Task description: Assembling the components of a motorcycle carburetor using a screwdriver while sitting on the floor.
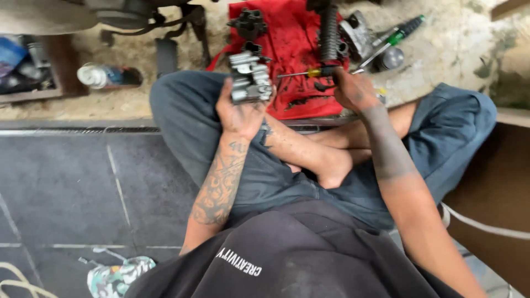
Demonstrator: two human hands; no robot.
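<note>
I sat cross-legged on the dark tiled floor (61, 187), my black shirt (298, 254) nearest the lens and my grey-blue trousers (265, 176) folded under my bare foot (331, 165). By my left hip lay a patterned shoe (116, 278) on the tiles. My left hand (240, 113) was raised above my knee, its fingers (225, 94) closed round the lower end of a grey metal engine part (250, 77) — a blocky casting held upright, just in front of the red cloth (292, 49). My right hand (353, 91), smeared with grease, reached to the cloth's right edge; its fingers were curled on something dark there, but I could not tell just what they held. A small yellow-handled screwdriver (309, 72) lay on the cloth, its handle end just beside that hand. Beyond it a black ribbed rubber boot (329, 33) stood on the cloth, and a dark metal piece (248, 22) rested near the cloth's far left corner. Farther right, on the rough concrete, lay a green-handled tool (395, 38) — and well off to the left, a spray can (102, 76) on its side.
</note>
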